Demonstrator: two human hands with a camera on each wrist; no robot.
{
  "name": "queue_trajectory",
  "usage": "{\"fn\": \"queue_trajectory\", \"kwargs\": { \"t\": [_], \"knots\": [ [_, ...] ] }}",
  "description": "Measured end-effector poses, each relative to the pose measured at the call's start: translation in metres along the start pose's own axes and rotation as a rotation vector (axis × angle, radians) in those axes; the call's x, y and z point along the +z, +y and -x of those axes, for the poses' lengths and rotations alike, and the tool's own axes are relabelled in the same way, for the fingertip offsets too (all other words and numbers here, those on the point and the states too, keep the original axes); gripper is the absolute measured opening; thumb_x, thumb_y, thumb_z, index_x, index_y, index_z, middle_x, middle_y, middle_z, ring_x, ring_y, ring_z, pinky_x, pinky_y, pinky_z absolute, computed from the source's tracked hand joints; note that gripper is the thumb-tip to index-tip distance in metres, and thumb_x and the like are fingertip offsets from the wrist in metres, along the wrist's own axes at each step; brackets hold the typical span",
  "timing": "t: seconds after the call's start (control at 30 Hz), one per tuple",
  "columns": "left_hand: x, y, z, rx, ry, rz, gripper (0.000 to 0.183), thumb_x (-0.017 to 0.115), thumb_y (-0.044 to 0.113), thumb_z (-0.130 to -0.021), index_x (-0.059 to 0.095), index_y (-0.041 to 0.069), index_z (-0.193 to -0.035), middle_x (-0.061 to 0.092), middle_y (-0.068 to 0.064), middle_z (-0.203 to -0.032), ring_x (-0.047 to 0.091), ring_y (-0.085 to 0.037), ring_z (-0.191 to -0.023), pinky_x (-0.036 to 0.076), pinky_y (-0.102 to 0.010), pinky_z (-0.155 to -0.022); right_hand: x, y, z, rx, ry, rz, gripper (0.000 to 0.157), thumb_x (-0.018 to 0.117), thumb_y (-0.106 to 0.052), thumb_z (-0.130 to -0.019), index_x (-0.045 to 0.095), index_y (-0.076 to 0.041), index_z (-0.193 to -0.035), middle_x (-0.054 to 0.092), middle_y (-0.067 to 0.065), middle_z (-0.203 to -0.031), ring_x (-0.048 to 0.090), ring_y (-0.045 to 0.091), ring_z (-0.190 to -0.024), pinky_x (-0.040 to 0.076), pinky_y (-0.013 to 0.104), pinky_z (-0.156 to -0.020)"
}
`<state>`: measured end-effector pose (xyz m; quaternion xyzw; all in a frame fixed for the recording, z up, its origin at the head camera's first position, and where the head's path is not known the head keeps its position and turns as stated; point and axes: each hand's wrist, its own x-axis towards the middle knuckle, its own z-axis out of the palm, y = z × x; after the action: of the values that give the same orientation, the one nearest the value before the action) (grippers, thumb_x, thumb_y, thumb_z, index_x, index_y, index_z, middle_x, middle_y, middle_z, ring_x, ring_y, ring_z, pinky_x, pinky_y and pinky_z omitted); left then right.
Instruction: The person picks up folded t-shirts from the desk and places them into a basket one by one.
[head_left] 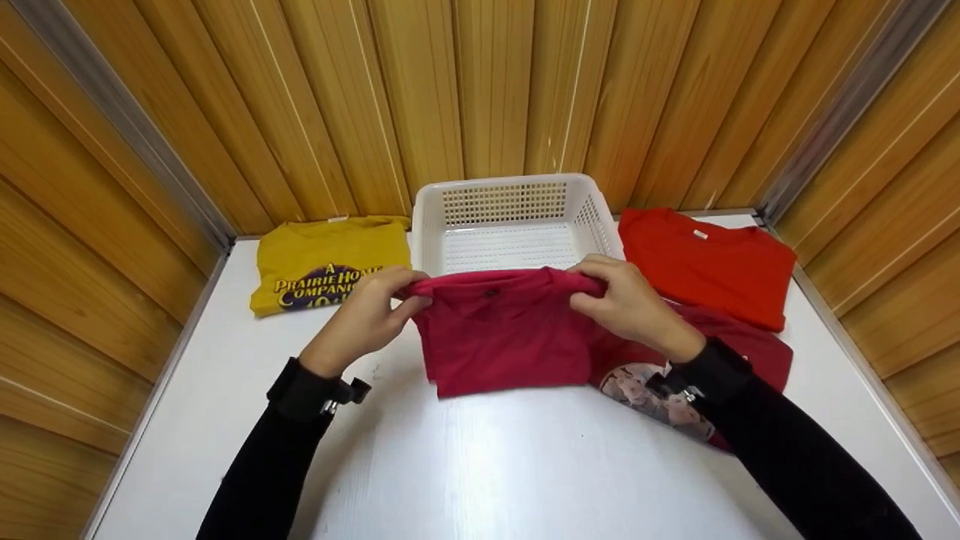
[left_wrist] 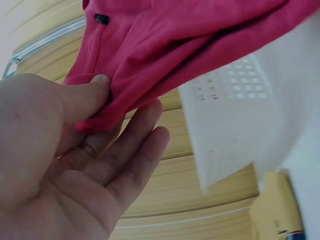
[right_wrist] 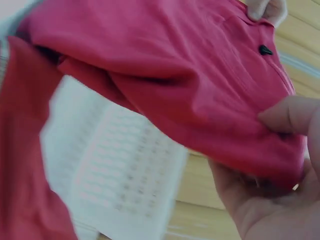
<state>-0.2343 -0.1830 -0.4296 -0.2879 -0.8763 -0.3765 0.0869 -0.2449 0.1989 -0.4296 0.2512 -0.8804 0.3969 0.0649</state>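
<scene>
Head view is showing the left hand (head_left: 365,319) and right hand (head_left: 625,300) pinching the folded crimson shirt's (head_left: 504,334) top corners, a shallow hold from which the fold is likely risking sagging open or slipping free.

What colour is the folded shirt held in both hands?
Crimson red shirt, clearest in the head view.

walls: wooden panels (head_left: 480,82) | corners: metal strips (head_left: 120,112) | furniture: white table (head_left: 525,465)

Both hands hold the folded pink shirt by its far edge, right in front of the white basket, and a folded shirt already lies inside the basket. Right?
Not quite. The basket holds nothing; the head view shows its bare bottom. The rest stands: the left hand and right hand hold the folded pink shirt by its far edge, in front of the basket.
</scene>
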Motion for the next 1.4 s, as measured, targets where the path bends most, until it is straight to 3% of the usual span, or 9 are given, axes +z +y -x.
{"fn": "queue_trajectory", "kwargs": {
  "t": [0.1,0.37,0.53,0.67,0.8,1.0,1.13,1.27,1.4],
  "knots": [
    [-0.01,0.013,-0.009,0.032,0.014,0.025,0.01,0.069,0.024,-0.094,0.069,0.023,-0.104,0.065,0.009,-0.095,0.066,-0.002,-0.086,0.058,-0.026,-0.079,-0.019,-0.006,-0.003,-0.007,-0.009,-0.023,0.016,0.069,-0.014,-0.09,0.071,-0.026,-0.1,0.066,-0.004,-0.093,0.055,0.013,-0.083,0.045,0.021,-0.07],
    [-0.04,0.047,-0.036,0.101,0.022,0.014,0.019,0.067,0.019,-0.094,0.068,0.024,-0.112,0.064,0.01,-0.1,0.063,-0.001,-0.09,0.058,-0.022,-0.082,-0.06,-0.04,-0.006,0.054,0.063,-0.096,0.019,0.065,-0.017,-0.096,0.069,-0.02,-0.114,0.067,0.003,-0.101,0.06,0.024,-0.08,0.052,0.019,-0.066],
    [-0.052,0.057,-0.051,0.146,0.042,0.038,0.021,0.066,0.016,-0.094,0.068,0.021,-0.115,0.065,0.009,-0.102,0.065,-0.003,-0.09,0.058,-0.023,-0.081,-0.075,-0.063,-0.01,0.012,0.157,-0.146,0.022,0.064,-0.015,-0.096,0.068,-0.013,-0.118,0.067,0.007,-0.104,0.06,0.02,-0.083,0.053,0.015,-0.069],
    [-0.055,0.058,-0.058,0.16,0.044,0.052,0.024,0.064,0.012,-0.096,0.068,0.021,-0.117,0.065,0.008,-0.104,0.065,-0.005,-0.091,0.058,-0.023,-0.081,-0.078,-0.057,-0.017,0.007,0.197,-0.12,0.022,0.064,-0.017,-0.096,0.069,-0.015,-0.118,0.067,0.005,-0.106,0.059,0.018,-0.083,0.051,0.014,-0.07],
    [-0.052,0.053,-0.069,0.144,0.036,0.004,0.027,0.06,0.008,-0.097,0.068,0.018,-0.121,0.065,0.005,-0.104,0.064,-0.008,-0.091,0.058,-0.025,-0.08,-0.076,-0.03,-0.035,0.028,0.212,-0.049,0.021,0.065,-0.024,-0.096,0.069,-0.023,-0.116,0.068,-0.001,-0.105,0.059,0.014,-0.085,0.05,0.015,-0.071],
    [-0.04,0.036,-0.105,0.034,-0.002,-0.106,0.027,0.057,0.009,-0.099,0.067,0.014,-0.123,0.064,0.002,-0.109,0.06,-0.011,-0.096,0.057,-0.025,-0.084,-0.072,0.006,-0.075,0.105,0.201,0.049,0.022,0.065,-0.031,-0.095,0.068,-0.023,-0.115,0.068,-0.001,-0.106,0.058,0.013,-0.09,0.046,0.02,-0.076],
    [-0.028,0.017,-0.125,-0.064,-0.036,-0.151,0.028,0.056,0.009,-0.099,0.066,0.012,-0.125,0.066,-0.003,-0.115,0.06,-0.014,-0.1,0.056,-0.028,-0.088,-0.065,0.024,-0.097,0.149,0.13,0.094,0.027,0.063,-0.029,-0.096,0.065,-0.021,-0.121,0.067,0.003,-0.109,0.06,0.017,-0.093,0.048,0.028,-0.081],
    [-0.016,0.0,-0.138,-0.117,-0.058,-0.183,0.026,0.055,0.005,-0.098,0.067,0.009,-0.12,0.068,-0.007,-0.112,0.061,-0.018,-0.099,0.055,-0.032,-0.09,-0.057,0.038,-0.112,0.162,0.055,0.129,0.026,0.061,-0.025,-0.098,0.063,-0.018,-0.122,0.067,0.007,-0.111,0.061,0.021,-0.096,0.051,0.036,-0.085],
    [-0.005,-0.011,-0.149,-0.156,-0.086,-0.227,0.023,0.056,0.003,-0.096,0.069,0.009,-0.114,0.069,-0.008,-0.108,0.061,-0.019,-0.097,0.054,-0.034,-0.089,-0.051,0.048,-0.122,0.144,-0.016,0.256,0.025,0.059,-0.02,-0.098,0.062,-0.012,-0.121,0.067,0.012,-0.113,0.059,0.026,-0.099,0.05,0.041,-0.087]
  ]
}}
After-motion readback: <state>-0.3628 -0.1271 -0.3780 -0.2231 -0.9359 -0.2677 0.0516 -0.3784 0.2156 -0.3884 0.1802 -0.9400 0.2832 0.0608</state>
